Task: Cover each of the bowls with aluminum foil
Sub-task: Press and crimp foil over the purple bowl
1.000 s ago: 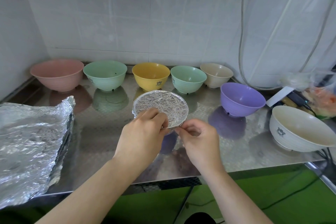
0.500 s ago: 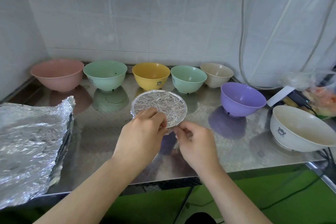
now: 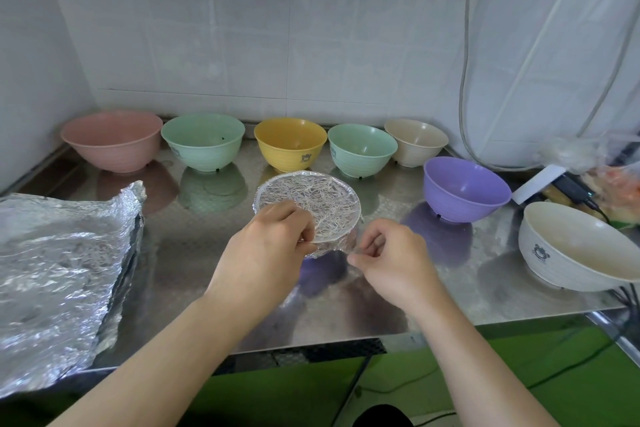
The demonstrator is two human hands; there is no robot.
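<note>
A bowl covered with crinkled aluminum foil [image 3: 311, 203] stands mid-counter; purple shows under the foil's skirt. My left hand [image 3: 266, 253] pinches the foil at the near left rim. My right hand [image 3: 391, 256] has its fingers curled at the near right side, thumb and forefinger pinched at the foil's lower edge. Uncovered bowls line the back: pink [image 3: 110, 142], green [image 3: 202, 146], yellow [image 3: 289, 146], a second green [image 3: 362, 151], beige [image 3: 415, 142]. A purple bowl [image 3: 464, 191] and a large white bowl [image 3: 571, 253] stand at the right.
A big loose sheet of foil [image 3: 59, 270] lies over the left end of the steel counter [image 3: 194, 239]. Cables, a white adapter [image 3: 536, 184] and a plastic bag [image 3: 609, 184] crowd the far right corner. Tiled walls close off the back and left.
My right hand has slid a little right and down along the near edge of the foil. My left hand stays at the near left rim, and the bowl has not moved.
</note>
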